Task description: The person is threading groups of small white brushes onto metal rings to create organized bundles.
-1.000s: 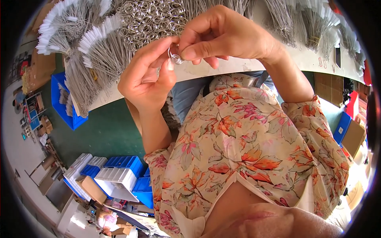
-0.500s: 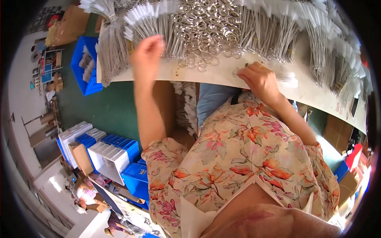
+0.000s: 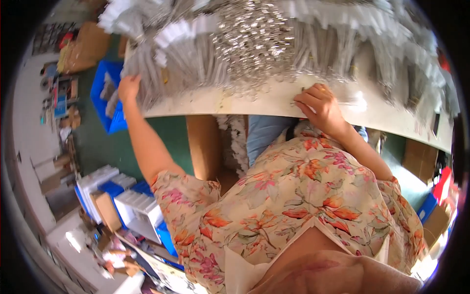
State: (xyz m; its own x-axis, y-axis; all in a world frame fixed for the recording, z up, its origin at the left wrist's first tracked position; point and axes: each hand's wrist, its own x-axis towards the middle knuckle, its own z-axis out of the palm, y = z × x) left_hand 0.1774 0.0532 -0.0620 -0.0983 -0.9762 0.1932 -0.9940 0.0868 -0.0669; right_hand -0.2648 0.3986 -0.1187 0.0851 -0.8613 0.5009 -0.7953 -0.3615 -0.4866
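My left hand [image 3: 129,89] is at the table's left end, against bundled thin wire brushes [image 3: 149,71] with white bristled tips and grey stems. Motion blur smears its fingers, so any hold is unclear. At the table's front edge my right hand [image 3: 320,108] is closed, thumb and fingers pressed together. Whatever lies in that pinch is hidden. Ahead of it, more wire brushes [image 3: 338,46] stand in bunches. Between the bunches a heap of shiny metal rings [image 3: 252,44] spreads down the cream table [image 3: 196,104]. Beside my right hand lies a small white-tipped piece [image 3: 360,100], blurred.
A blue bin [image 3: 100,105] with pale items stands off the table's left end. Stacked white and blue crates [image 3: 139,210] are at the lower left. A cardboard box [image 3: 203,147] stands below the table. Blurred people [image 3: 115,259] are far off at the lower left.
My left hand has swung left from in front of the brush bunches to the table's left end. My right hand stays nearly in place. The view has shifted slightly.
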